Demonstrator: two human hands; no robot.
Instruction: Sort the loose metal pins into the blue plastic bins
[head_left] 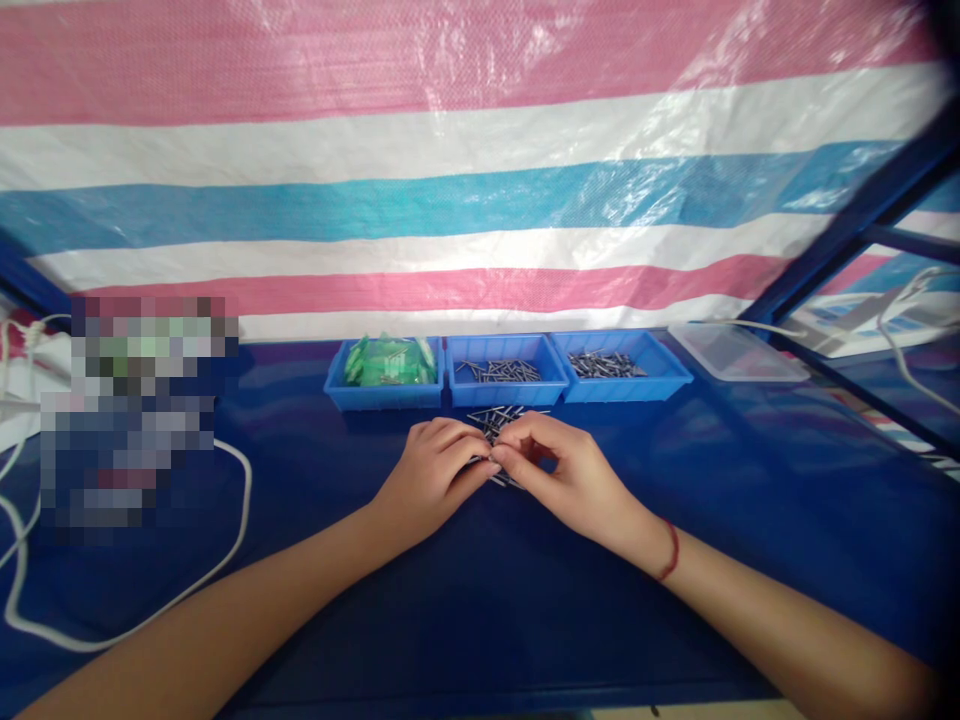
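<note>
Centre frame, a person's left hand and right hand meet fingertip to fingertip over a small loose pile of thin grey metal pins on a glossy dark-blue worktop. Both hands have fingers curled and pressed together, pinching at the pile's near edge; exactly what sits btwn the fingertips is too small to tell. A thin red cord bracelet circles the right wrist.

Just behind the pile, 3 blue plastic bins stand side by side: left bin w/ green plastic pieces, middle bin and right bin w/ more grey pins. A clear plastic lid lies at right of the row. A white cable loops across lower left. A pink, white and blue striped tarp fills the upper frame.
</note>
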